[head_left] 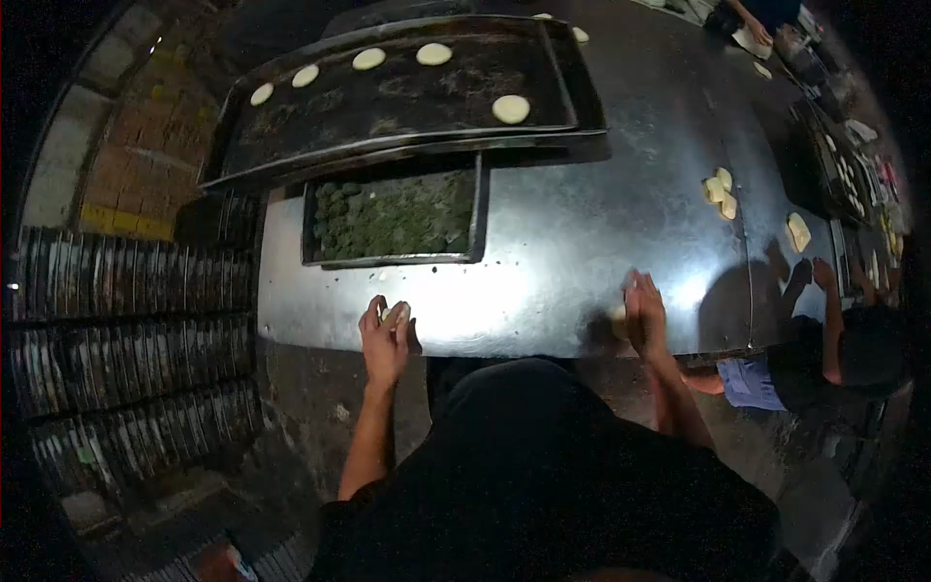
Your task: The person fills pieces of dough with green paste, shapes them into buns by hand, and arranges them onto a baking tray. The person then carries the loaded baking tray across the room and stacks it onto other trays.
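My left hand [385,341] is just above the near edge of the metal table, its fingers curled round a small pale piece of dough [387,313] that is mostly hidden. Farther right, my right hand [646,315] is held on edge with the fingers stretched out. Beside its palm a pale lump of dough [618,324] lies in shadow; whether the hand touches it I cannot tell. Straight ahead of my left hand stands a shallow metal tray [478,209] with a crumbly green filling [398,215] in it.
Behind the filling, a dark baking tray [446,95] carries several flat dough rounds [511,109]. Dough pieces [721,192] lie on the metal table [582,223] to the right. Co-workers' arms [832,320] reach in at right and far right. Stacked trays [136,281] fill the left side.
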`<state>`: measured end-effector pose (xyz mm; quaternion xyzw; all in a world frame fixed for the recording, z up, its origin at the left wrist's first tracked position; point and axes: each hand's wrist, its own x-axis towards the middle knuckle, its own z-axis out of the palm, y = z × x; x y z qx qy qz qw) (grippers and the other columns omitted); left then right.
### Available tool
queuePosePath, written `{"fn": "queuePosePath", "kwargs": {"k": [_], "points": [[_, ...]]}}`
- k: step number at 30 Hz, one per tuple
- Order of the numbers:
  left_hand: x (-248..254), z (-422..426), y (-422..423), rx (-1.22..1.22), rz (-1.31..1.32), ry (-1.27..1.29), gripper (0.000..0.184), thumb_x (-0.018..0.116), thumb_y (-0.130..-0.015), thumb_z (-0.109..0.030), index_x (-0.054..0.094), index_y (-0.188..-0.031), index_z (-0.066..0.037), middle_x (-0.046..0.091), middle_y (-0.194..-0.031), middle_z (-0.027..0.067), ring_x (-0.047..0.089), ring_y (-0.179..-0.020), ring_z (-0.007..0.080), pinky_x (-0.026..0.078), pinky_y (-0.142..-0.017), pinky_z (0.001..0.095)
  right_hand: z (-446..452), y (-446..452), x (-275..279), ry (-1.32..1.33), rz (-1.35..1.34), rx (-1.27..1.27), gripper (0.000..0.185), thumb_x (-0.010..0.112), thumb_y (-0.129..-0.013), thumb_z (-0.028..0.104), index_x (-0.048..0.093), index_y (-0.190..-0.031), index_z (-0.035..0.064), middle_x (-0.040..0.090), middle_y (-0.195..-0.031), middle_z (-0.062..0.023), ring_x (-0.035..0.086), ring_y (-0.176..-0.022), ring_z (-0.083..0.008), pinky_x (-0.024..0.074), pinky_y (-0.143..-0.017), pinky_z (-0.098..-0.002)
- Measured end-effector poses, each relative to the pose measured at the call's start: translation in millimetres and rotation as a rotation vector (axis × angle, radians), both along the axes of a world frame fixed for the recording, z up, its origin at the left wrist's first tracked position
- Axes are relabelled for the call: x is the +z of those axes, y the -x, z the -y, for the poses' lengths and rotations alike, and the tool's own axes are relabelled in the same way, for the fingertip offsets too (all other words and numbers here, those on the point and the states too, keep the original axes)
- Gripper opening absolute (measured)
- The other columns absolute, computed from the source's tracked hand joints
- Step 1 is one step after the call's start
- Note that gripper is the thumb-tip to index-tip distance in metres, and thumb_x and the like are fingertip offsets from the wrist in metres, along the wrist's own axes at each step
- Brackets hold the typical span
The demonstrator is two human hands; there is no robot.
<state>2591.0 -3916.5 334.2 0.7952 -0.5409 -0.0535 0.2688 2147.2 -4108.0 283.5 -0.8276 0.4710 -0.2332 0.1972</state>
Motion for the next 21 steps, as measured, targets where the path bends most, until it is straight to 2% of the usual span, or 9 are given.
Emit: {"fn": "queuePosePath", "kwargs": {"k": [2,4,6,8,10,11,13,18,21], "points": [[-7.1,-3.6,3.8,0.166,-0.074,-0.031,0.026,0.062,-0.088,-0.017,0.069,-0.111,-0.007,0.054,-0.124,0.0217,0.052,-0.110,0.0375,0.045,-0.094,0.0420,-6.2,-6.4,54.2,-0.234,0.106,0.010,0.056,0.069,-0.074,0.005,0.053,-0.127,0.0082,0.050,-0.135,-0.0221,0.042,-0.132,-0.0379,0.0366,-0.106,-0.0474],[-13.9,-2.4,8.1,0.180,-0.147,0.035,0.025,0.063,-0.087,-0.012,0.069,-0.111,-0.008,0.057,-0.116,0.0201,0.054,-0.105,0.0354,0.046,-0.091,0.0407,-9.2,-39.4,101.6,-0.693,-0.238,-0.171,0.057,0.072,-0.071,-0.001,0.053,-0.124,0.0081,0.057,-0.127,-0.0209,0.053,-0.121,-0.0350,0.0445,-0.097,-0.0365],[-8.6,4.0,4.3,0.160,-0.203,0.068,0.026,0.063,-0.086,-0.011,0.069,-0.111,-0.007,0.057,-0.114,0.0195,0.054,-0.103,0.0350,0.046,-0.090,0.0403,8.6,-89.9,132.0,-0.761,-0.155,-0.058,0.052,0.073,-0.076,0.007,0.052,-0.123,0.0081,0.064,-0.113,-0.0182,0.062,-0.102,-0.0317,0.0490,-0.086,-0.0372],[2.2,10.2,1.0,0.127,-0.254,0.019,0.027,0.062,-0.086,-0.008,0.067,-0.112,-0.005,0.057,-0.109,0.0180,0.054,-0.100,0.0340,0.047,-0.088,0.0407,47.2,-154.9,130.3,-0.296,0.039,0.124,0.042,0.069,-0.082,0.015,0.055,-0.120,0.0023,0.064,-0.101,-0.0168,0.063,-0.093,-0.0296,0.0498,-0.081,-0.0376],[2.2,8.7,-4.1,0.086,-0.250,-0.016,0.028,0.062,-0.085,-0.007,0.067,-0.112,-0.005,0.057,-0.110,0.0182,0.053,-0.101,0.0342,0.047,-0.088,0.0409,101.5,-235.1,157.7,-0.163,0.364,0.235,0.035,0.067,-0.079,0.012,0.063,-0.112,0.0019,0.065,-0.103,-0.0169,0.064,-0.097,-0.0309,0.0500,-0.083,-0.0384],[2.8,8.1,-6.8,0.043,-0.234,-0.056,0.028,0.061,-0.085,-0.006,0.066,-0.113,-0.004,0.056,-0.111,0.0184,0.052,-0.101,0.0344,0.046,-0.088,0.0411,121.7,-275.4,181.9,-0.072,0.397,0.240,0.030,0.061,-0.087,0.015,0.062,-0.112,-0.0010,0.066,-0.101,-0.0148,0.064,-0.092,-0.0208,0.0507,-0.079,-0.0342],[9.9,8.8,-4.4,0.031,-0.147,-0.026,0.029,0.060,-0.085,-0.006,0.066,-0.113,-0.003,0.055,-0.112,0.0189,0.052,-0.102,0.0347,0.046,-0.088,0.0416,176.6,-344.5,187.4,0.192,0.313,0.212,0.031,0.059,-0.089,0.027,0.067,-0.109,0.0045,0.067,-0.101,-0.0164,0.064,-0.092,-0.0316,0.0495,-0.079,-0.0365],[11.2,5.6,6.6,0.150,-0.246,-0.129,0.027,0.059,-0.084,-0.007,0.066,-0.110,-0.002,0.052,-0.117,0.0202,0.050,-0.105,0.0360,0.046,-0.087,0.0428,237.8,-411.9,127.2,0.121,0.008,0.200,0.038,0.059,-0.089,0.043,0.075,-0.094,0.0096,0.064,-0.104,-0.0220,0.062,-0.095,-0.0374,0.0487,-0.084,-0.0447],[17.7,12.8,3.8,0.259,-0.533,-0.165,0.027,0.067,-0.080,-0.009,0.065,-0.106,-0.003,0.060,-0.098,0.0166,0.061,-0.090,0.0280,0.050,-0.080,0.0372,159.0,-367.6,182.7,0.131,0.455,0.129,0.033,0.063,-0.088,0.033,0.074,-0.085,0.0015,0.067,-0.091,-0.0178,0.065,-0.085,-0.0311,0.0501,-0.074,-0.0383]]}}
